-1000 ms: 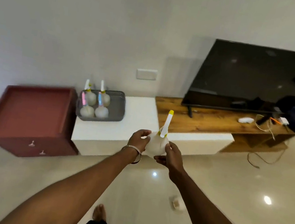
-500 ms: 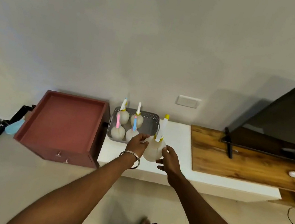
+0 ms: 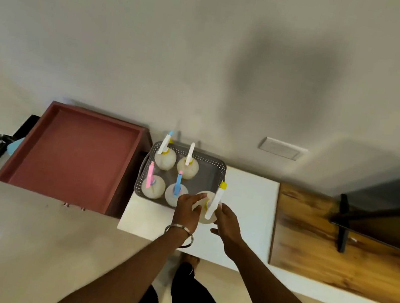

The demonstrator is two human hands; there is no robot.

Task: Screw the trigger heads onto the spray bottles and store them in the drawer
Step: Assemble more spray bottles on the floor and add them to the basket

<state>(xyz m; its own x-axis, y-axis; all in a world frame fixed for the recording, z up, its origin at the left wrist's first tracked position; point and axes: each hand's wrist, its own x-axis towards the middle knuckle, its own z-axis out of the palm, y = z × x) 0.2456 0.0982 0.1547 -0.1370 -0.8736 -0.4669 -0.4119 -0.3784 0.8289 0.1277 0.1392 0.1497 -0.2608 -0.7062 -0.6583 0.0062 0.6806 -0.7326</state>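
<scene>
Hands hold one round spray bottle (image 3: 201, 208) above the white counter (image 3: 244, 211), just right of the gray basket (image 3: 211, 177). The left hand (image 3: 187, 208) wraps its side; the right hand (image 3: 228, 222) pinches the other side. Its white trigger head (image 3: 215, 201) stands upright, yellow tip pointing far and up.

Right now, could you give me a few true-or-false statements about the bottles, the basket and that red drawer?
1. Four bottles stand in the basket. True.
2. The drawer holds bottles. False: nothing shows inside it.
3. Both hands are on the fifth bottle. True: left hand, right hand.
4. That bottle's trigger has a pink tip. False: it is yellow.
5. The basket sits left of the drawer. False: it is on the right.
</scene>
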